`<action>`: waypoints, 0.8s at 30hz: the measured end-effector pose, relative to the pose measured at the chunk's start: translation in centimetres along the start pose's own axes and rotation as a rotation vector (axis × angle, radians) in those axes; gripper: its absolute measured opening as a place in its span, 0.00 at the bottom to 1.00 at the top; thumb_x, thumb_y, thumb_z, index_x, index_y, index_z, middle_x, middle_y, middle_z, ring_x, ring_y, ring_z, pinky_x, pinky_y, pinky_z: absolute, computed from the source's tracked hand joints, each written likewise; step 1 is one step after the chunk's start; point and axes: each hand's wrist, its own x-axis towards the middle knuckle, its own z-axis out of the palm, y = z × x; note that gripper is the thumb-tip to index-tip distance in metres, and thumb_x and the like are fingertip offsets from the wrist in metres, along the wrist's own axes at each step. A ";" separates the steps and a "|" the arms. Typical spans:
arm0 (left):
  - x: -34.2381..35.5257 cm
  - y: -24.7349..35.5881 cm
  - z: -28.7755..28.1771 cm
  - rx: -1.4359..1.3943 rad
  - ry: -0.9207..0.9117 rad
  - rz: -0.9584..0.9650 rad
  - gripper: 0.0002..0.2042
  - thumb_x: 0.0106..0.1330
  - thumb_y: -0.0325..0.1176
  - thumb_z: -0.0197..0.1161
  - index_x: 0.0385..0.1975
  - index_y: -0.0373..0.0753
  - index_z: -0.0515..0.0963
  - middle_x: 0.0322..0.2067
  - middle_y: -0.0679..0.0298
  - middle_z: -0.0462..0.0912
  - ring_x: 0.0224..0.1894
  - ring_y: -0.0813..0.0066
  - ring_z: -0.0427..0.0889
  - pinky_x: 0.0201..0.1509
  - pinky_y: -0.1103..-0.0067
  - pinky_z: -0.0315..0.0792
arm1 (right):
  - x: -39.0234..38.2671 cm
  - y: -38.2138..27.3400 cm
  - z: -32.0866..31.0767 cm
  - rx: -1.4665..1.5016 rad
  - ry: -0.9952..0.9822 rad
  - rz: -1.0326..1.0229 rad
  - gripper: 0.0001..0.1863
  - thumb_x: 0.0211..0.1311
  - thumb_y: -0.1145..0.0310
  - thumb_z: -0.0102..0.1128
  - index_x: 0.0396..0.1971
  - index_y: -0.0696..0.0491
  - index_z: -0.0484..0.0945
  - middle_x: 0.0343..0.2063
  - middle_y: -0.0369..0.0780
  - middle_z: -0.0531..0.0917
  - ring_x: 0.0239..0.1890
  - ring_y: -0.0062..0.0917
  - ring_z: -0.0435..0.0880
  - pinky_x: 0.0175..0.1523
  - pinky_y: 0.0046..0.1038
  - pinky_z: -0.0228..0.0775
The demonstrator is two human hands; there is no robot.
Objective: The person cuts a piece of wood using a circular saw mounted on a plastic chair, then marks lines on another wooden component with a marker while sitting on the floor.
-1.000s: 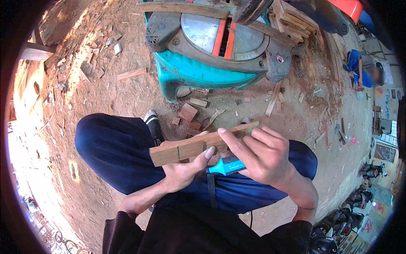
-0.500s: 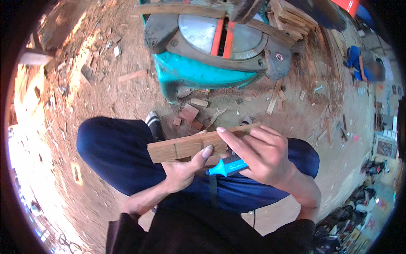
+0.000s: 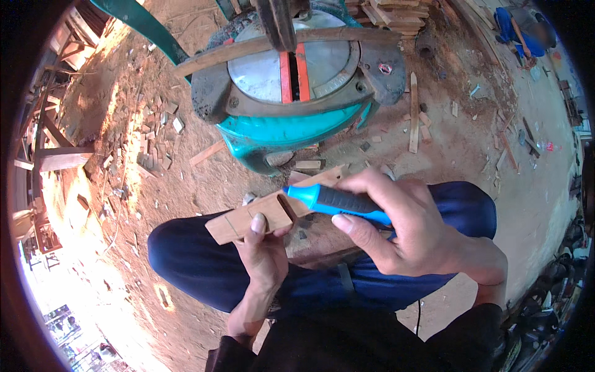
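A short piece of wood (image 3: 238, 224) is gripped in my left hand (image 3: 265, 263), thumb on its upper face and fingers underneath. It lies tilted, its far end angled up to the right. A thin line crosses the face left of my thumb, and a dark mark or slot shows to the right. My right hand (image 3: 409, 232) holds a thick blue marker (image 3: 347, 203) with a dark ribbed grip between thumb and fingers. The marker's tapered tip points left, over the wood near the dark mark; whether it touches cannot be made out.
Ahead stands a teal miter saw (image 3: 291, 133) with a round metal table and a wooden strip (image 3: 217, 54) across it. Offcuts (image 3: 152, 139) litter the dirt floor (image 3: 180, 186). Stacked boards (image 3: 396, 12) lie at the back; another person (image 3: 517, 31) is at the far right.
My right hand has turned and drawn back to the right, bringing the marker up over the wood. The wood has tilted more steeply in my left hand, and the view has shifted.
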 end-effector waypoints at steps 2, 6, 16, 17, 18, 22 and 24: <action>-0.2 -0.4 0.2 0.072 0.007 0.073 0.27 0.68 0.40 0.66 0.62 0.35 0.68 0.53 0.57 0.79 0.55 0.66 0.83 0.54 0.69 0.82 | 0.0 0.7 0.5 -0.033 0.049 -0.091 0.12 0.68 0.72 0.64 0.47 0.61 0.78 0.28 0.42 0.84 0.23 0.27 0.85 0.29 0.28 0.73; -0.2 -0.8 0.2 0.155 0.014 0.199 0.25 0.70 0.46 0.64 0.58 0.33 0.73 0.51 0.55 0.84 0.52 0.66 0.85 0.55 0.72 0.82 | -0.4 0.8 0.8 0.034 -0.024 -0.007 0.18 0.68 0.74 0.62 0.55 0.64 0.77 0.32 0.45 0.86 0.23 0.28 0.87 0.27 0.27 0.75; -0.6 -0.2 0.5 0.104 -0.051 0.140 0.32 0.64 0.36 0.71 0.64 0.30 0.65 0.51 0.54 0.79 0.51 0.64 0.84 0.51 0.68 0.83 | -0.4 1.1 1.0 -0.002 -0.045 -0.034 0.20 0.67 0.76 0.62 0.57 0.62 0.75 0.31 0.46 0.87 0.28 0.33 0.90 0.32 0.30 0.80; -0.6 -0.2 0.6 0.103 -0.051 0.141 0.32 0.64 0.36 0.71 0.64 0.30 0.65 0.51 0.54 0.79 0.51 0.64 0.84 0.51 0.68 0.83 | -0.4 1.0 1.0 0.004 -0.062 -0.011 0.20 0.67 0.76 0.62 0.57 0.62 0.76 0.30 0.46 0.87 0.27 0.33 0.90 0.32 0.30 0.80; -0.5 -0.1 0.7 0.095 -0.038 0.135 0.32 0.64 0.36 0.71 0.64 0.30 0.65 0.51 0.54 0.79 0.51 0.63 0.84 0.51 0.67 0.83 | -0.3 1.0 1.0 0.004 -0.062 -0.011 0.20 0.67 0.76 0.62 0.57 0.62 0.76 0.30 0.46 0.87 0.27 0.33 0.90 0.32 0.30 0.80; -0.6 0.0 0.6 0.100 -0.060 0.121 0.32 0.64 0.36 0.71 0.64 0.30 0.64 0.51 0.53 0.78 0.53 0.62 0.84 0.54 0.65 0.83 | -0.3 1.4 1.4 0.007 -0.021 -0.060 0.20 0.67 0.73 0.63 0.57 0.60 0.74 0.29 0.46 0.87 0.23 0.34 0.88 0.29 0.32 0.78; -0.7 -0.2 0.7 0.139 -0.044 0.139 0.28 0.66 0.40 0.69 0.61 0.33 0.69 0.50 0.56 0.81 0.51 0.64 0.85 0.54 0.67 0.82 | -0.2 1.7 1.6 0.012 -0.012 -0.078 0.20 0.67 0.72 0.63 0.57 0.58 0.73 0.29 0.47 0.86 0.20 0.35 0.86 0.26 0.35 0.77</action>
